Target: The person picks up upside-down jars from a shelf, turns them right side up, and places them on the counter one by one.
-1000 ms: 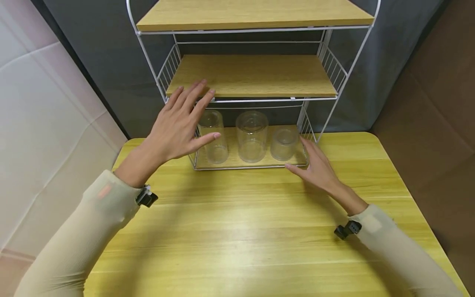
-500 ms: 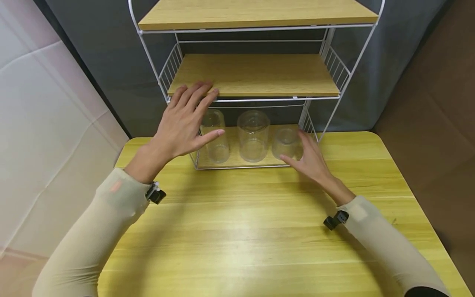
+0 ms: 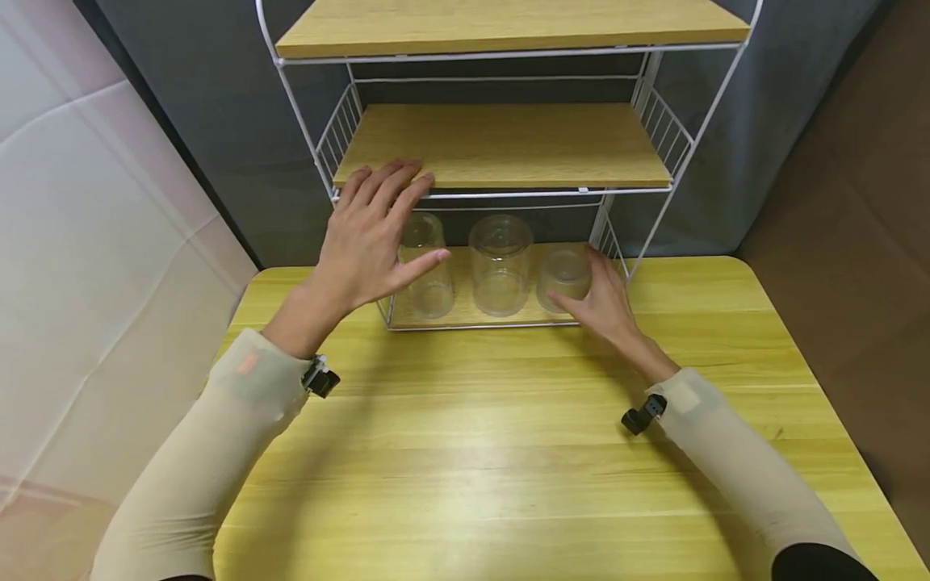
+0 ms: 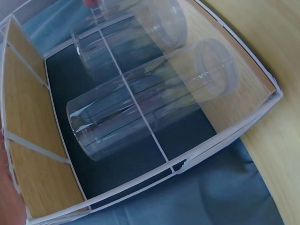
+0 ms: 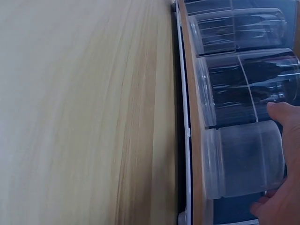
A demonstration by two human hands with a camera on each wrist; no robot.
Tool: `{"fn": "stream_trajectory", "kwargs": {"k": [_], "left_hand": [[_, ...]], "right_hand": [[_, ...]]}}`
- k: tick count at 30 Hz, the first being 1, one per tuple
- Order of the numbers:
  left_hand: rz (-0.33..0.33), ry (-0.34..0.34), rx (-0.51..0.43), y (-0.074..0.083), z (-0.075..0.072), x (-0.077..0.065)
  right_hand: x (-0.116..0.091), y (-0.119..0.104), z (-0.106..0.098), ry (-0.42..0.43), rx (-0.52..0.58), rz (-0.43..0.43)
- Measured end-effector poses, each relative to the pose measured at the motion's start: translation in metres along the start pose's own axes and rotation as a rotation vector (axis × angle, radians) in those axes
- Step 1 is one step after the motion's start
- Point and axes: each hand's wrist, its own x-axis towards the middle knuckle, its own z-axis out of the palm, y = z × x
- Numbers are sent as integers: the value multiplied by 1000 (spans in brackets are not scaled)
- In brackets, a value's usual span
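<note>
Three clear jars stand in a row on the bottom shelf: a tall narrow jar (image 3: pixel 430 278), a tall wide jar (image 3: pixel 501 274) and a short jar (image 3: pixel 563 278). My right hand (image 3: pixel 605 300) holds the short jar, thumb on its near side, fingers round the far right side. In the right wrist view the thumb (image 5: pixel 281 111) lies above the short jar (image 5: pixel 243 159), with fingertips below it. My left hand (image 3: pixel 366 242) rests on the middle shelf (image 3: pixel 501 145) at its front left, fingers extended over the edge, thumb sticking out before the tall narrow jar.
The white wire rack (image 3: pixel 683 165) has three wooden shelves, the top shelf (image 3: pixel 508 24) overhanging the others. It stands at the back of a yellow wooden table (image 3: pixel 465 452). A dark cloth (image 3: pixel 799 89) hangs behind, a white panel (image 3: pixel 94 242) at left, a brown one (image 3: pixel 857 242) at right.
My right hand has moved left and inward, from beside the short jar to round it. The left hand has shifted only slightly on the shelf edge. The jars stay where they stood.
</note>
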Motion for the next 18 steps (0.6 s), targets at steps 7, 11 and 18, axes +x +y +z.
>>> {"fn": "stream_trajectory", "kwargs": {"k": [7, 11, 18], "left_hand": [[5, 23, -19, 1, 2, 1], [6, 11, -14, 1, 2, -1], [20, 19, -8, 0, 3, -2]], "right_hand": [[2, 2, 4, 18, 15, 42], [2, 3, 6, 34, 21, 53], [1, 3, 8, 56, 17, 53]]}}
